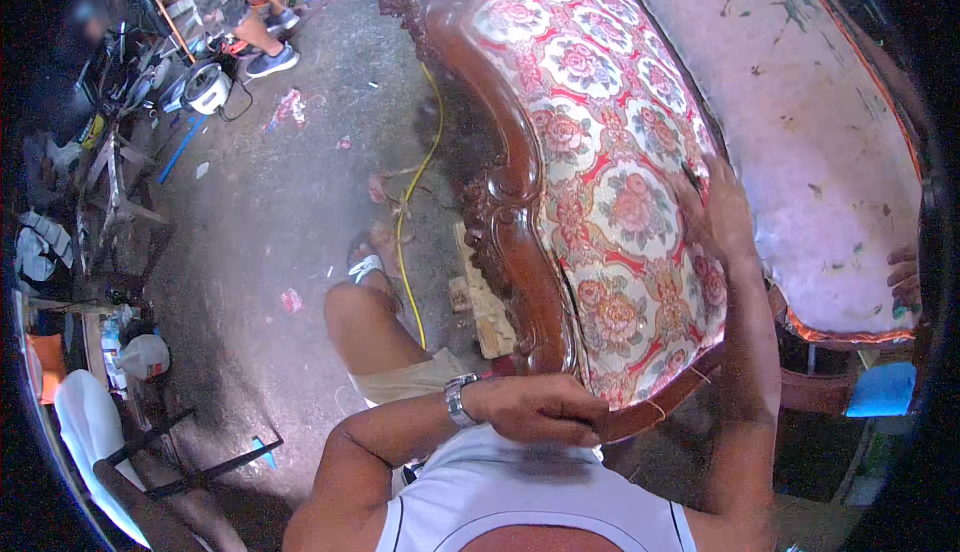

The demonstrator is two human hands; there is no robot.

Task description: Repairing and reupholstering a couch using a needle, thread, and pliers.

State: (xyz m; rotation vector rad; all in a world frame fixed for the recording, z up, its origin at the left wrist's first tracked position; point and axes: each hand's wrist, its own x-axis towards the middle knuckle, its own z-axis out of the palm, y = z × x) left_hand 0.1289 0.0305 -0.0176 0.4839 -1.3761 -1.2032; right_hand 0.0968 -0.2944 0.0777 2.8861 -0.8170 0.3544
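A floral upholstery fabric (pixel 632 202) in red, cream and brown covers the seat of a sofa with a carved, glossy dark-wood frame (pixel 520 142). At its near left corner, my left hand (pixel 548 409) is closed, its curled fingers at the fabric's edge beside the wood. A metal-banded watch (pixel 461 400) is on that wrist. My right hand (pixel 718 210) lies with fingers extended over the fabric's right edge, partly in the gap beside a pale padded panel (pixel 800 152). The fabric's near edge rests along a curved wooden rail (pixel 672 392).
A yellow cord (pixel 420 182) runs over the floor near my bent leg. Wood pieces (pixel 485 307) lie under the frame. Another person's legs (pixel 255 27) and a white rice cooker (pixel 206 89) are at far left. What looks like another person's hand (pixel 905 277) touches the panel.
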